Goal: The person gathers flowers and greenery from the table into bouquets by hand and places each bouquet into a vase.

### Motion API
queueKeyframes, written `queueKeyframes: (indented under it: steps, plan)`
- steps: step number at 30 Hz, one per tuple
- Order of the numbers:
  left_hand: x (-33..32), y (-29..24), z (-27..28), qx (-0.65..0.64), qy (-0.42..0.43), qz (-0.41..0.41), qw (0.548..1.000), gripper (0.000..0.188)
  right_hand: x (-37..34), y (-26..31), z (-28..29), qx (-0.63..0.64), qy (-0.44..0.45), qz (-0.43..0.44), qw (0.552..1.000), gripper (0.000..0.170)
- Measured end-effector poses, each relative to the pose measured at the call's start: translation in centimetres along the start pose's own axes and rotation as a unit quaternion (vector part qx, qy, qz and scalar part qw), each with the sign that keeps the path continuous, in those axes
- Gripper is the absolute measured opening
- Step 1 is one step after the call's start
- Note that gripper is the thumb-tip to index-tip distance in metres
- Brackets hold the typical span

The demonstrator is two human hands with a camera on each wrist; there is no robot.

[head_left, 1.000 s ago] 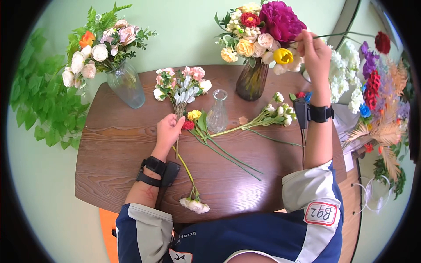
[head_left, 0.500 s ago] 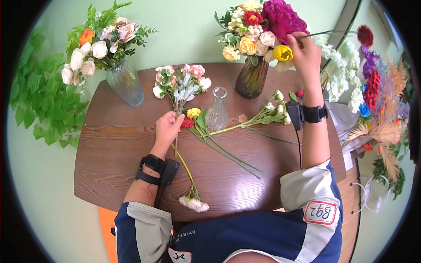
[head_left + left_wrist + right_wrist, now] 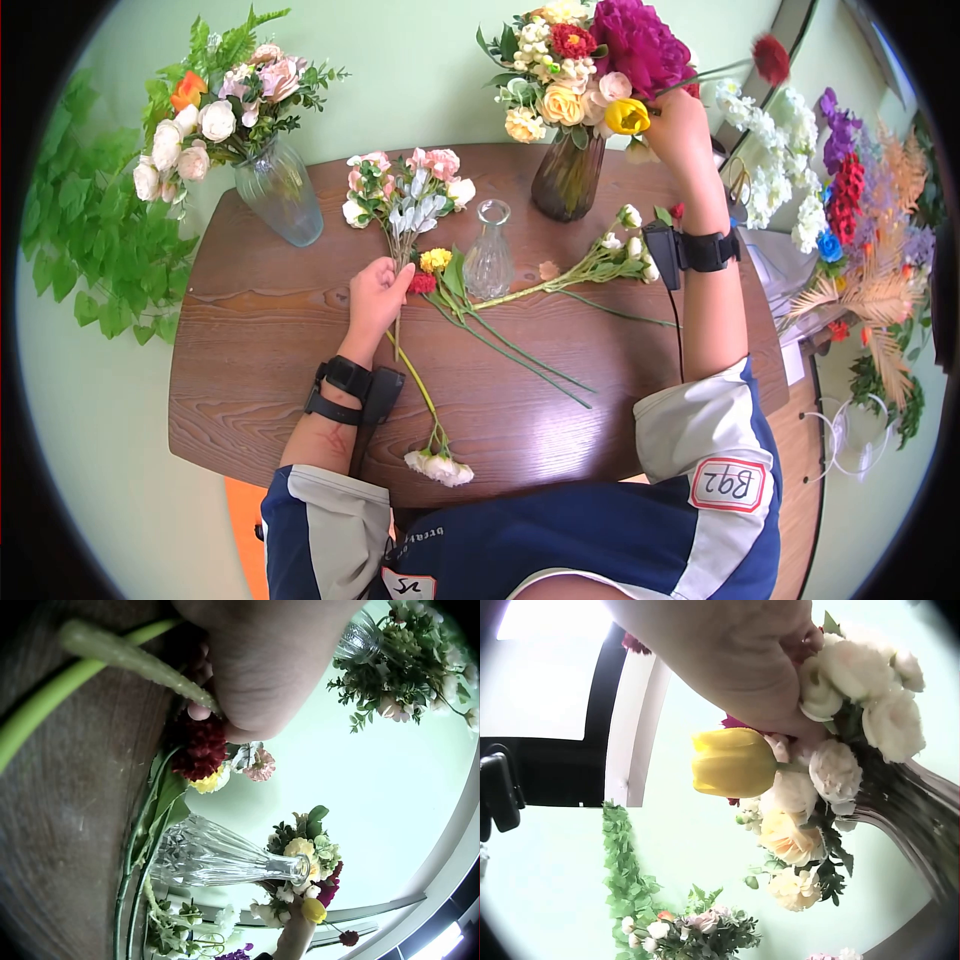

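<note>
In the head view my left hand grips the stems of a pink-and-white flower bunch with silvery leaves, over the table. Up at the far right, my right hand holds the green stem of a dark red flower, whose head sticks out to the right. Its fingers reach in among the blooms of a brown glass vase, just behind a yellow tulip and below a big magenta peony. The right wrist view has the tulip close beside the hand; the fingertips are mostly hidden by flowers.
A small clear glass vase stands mid-table. Around it lie white-budded stems, yellow and red blooms and a white flower. A filled bluish vase stands at left; more flowers crowd the right.
My right hand has moved left and slightly down into the brown vase's bouquet, bringing the dark red flower along. The left hand keeps its hold on the pink-and-white bunch.
</note>
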State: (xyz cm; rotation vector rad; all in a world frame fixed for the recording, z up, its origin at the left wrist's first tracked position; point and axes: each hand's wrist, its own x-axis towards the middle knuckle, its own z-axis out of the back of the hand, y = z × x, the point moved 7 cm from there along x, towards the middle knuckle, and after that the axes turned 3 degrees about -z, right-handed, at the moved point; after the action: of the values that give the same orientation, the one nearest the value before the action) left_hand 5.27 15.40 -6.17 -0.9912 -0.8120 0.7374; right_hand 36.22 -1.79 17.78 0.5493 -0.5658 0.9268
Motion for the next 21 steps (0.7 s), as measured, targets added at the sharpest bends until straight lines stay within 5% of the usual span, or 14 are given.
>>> queueKeyframes:
  steps: [4, 10, 12, 21]
  plan:
    - [0.0, 0.1, 0.1, 0.013, 0.001, -0.007, 1.000, 0.021, -0.3, 0.4, 0.3, -0.087, -0.042, 0.046, 0.994, 0.025]
    - [0.0, 0.2, 0.0, 0.003, 0.005, 0.000, 1.000, 0.020, -2.1, 0.1, 5.1, 0.224, -0.241, 0.031, 0.944, 0.026]
    - [0.0, 0.4, 0.0, -0.005, 0.006, -0.001, 1.000, 0.020, -1.9, -0.4, 5.3, 0.472, -0.220, 0.038, 0.853, 0.019]
    - [0.0, 0.0, -0.1, 0.007, 0.007, -0.002, 1.000, 0.020, -2.1, -3.0, 3.4, 0.384, -0.276, -0.059, 0.879, 0.021]
